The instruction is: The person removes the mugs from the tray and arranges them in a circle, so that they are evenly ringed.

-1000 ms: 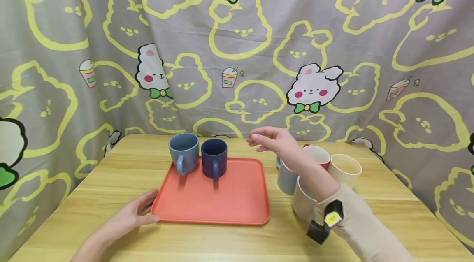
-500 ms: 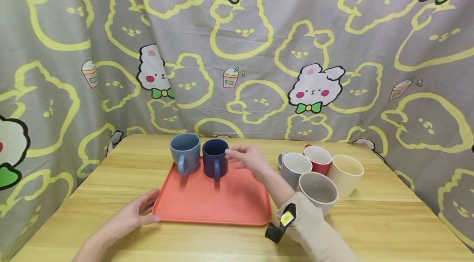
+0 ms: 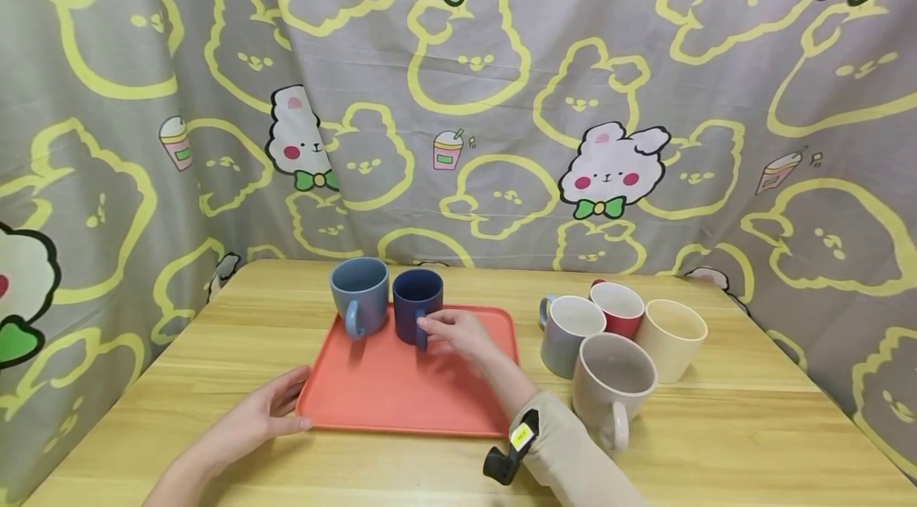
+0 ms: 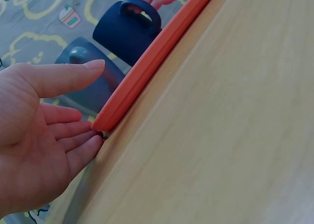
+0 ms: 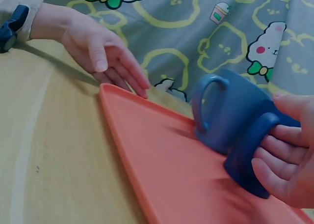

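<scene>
A navy mug [image 3: 418, 300] stands upright at the back of a coral-red tray [image 3: 401, 395], beside a lighter blue mug [image 3: 358, 296]. My right hand [image 3: 462, 334] is at the navy mug's handle, fingertips overlapping it from the right. In the right wrist view its fingers [image 5: 282, 153] are extended and slightly bent beside the handle, with the thumb above. My left hand [image 3: 261, 407] rests at the tray's left front corner. Seen from the left wrist, its fingers [image 4: 81, 145] lie relaxed against the corner, while the thumb points out above.
Right of the tray, several mugs cluster on the wooden table [image 3: 774, 427]: a grey mug [image 3: 566, 340], a red mug with a pale inside [image 3: 622, 316], a cream mug [image 3: 669, 344] and a taupe mug [image 3: 609, 388]. A patterned curtain [image 3: 501, 93] hangs behind.
My right hand has moved left and down from over the right-hand mugs to the navy mug's handle. My left hand stays at the tray corner.
</scene>
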The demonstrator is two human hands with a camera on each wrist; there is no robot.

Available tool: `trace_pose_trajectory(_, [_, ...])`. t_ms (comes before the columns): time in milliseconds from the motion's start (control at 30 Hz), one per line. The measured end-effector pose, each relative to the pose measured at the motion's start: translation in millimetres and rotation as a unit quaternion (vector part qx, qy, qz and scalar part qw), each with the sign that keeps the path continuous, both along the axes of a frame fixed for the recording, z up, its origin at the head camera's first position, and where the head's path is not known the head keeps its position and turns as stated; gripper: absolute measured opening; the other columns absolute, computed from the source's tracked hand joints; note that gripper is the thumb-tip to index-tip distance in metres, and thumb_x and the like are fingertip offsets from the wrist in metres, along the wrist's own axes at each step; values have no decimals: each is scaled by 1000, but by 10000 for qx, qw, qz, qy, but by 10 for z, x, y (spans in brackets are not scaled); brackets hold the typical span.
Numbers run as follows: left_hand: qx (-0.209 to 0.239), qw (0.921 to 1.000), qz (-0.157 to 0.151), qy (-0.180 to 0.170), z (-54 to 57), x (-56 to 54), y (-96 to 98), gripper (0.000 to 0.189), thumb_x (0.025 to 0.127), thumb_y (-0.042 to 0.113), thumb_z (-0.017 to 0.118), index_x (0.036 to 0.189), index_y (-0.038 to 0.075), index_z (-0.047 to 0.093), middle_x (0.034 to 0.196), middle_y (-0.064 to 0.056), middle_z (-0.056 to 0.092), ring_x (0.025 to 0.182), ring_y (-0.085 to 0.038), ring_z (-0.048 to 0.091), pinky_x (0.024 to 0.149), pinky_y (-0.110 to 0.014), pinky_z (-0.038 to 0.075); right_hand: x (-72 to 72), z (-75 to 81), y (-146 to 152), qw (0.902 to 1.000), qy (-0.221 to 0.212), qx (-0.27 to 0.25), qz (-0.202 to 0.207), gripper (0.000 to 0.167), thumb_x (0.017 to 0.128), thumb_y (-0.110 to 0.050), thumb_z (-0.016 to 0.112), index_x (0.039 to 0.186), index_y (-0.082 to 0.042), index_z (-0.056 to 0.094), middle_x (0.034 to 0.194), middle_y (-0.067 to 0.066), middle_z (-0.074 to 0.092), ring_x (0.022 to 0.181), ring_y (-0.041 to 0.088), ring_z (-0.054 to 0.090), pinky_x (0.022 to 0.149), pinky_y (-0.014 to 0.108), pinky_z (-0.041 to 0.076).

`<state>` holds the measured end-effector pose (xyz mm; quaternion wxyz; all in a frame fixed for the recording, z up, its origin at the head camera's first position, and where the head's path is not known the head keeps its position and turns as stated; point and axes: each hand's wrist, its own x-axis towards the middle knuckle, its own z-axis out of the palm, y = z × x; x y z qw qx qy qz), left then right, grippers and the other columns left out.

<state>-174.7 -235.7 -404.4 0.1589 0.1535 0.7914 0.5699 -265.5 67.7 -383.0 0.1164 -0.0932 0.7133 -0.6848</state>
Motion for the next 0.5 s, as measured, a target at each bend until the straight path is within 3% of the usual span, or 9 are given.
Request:
trace_pose_trajectory(133, [90,10000,-17,26,-17,-5,-2,87,85,12,66,139,-19,5,143,-40,6,129,-53,17,91,-9,36,7,-53,-58,9989,-188,-408,92,34,89,-14,63,109,13,57,94,18,67,81,20,65,76,37,54])
trace_pose_trajectory(200, [113,9999,-23,40,-23,-6,-1,87,85,12,66,139,-19,5,143,-40,6,129,-53,17,87,-6,34,9,-62,-75,9981,-262,-558,96,31,89,-12,62,107,13,57,93,19,67,82,22,65,77,38,54])
trace_pose_trajectory(300, [96,9999,-26,44,-22,-7,-1,87,85,12,66,139,-19,5,143,-40,6,129,-53,18,90,-9,36,19,-49,-92,9976,-330,-605,-2,28,90,-13,62,103,12,58,88,17,66,81,21,64,77,40,54])
trace_pose_trajectory(500, [-11,10000,7,36,-20,-11,-8,86,86,13,65,140,-18,6,143,-39,7,129,-52,19,100,-32,37,33,-24,-103,9968,-470,-462,-444,21,88,-16,65,89,4,59,74,8,62,67,16,61,70,36,56])
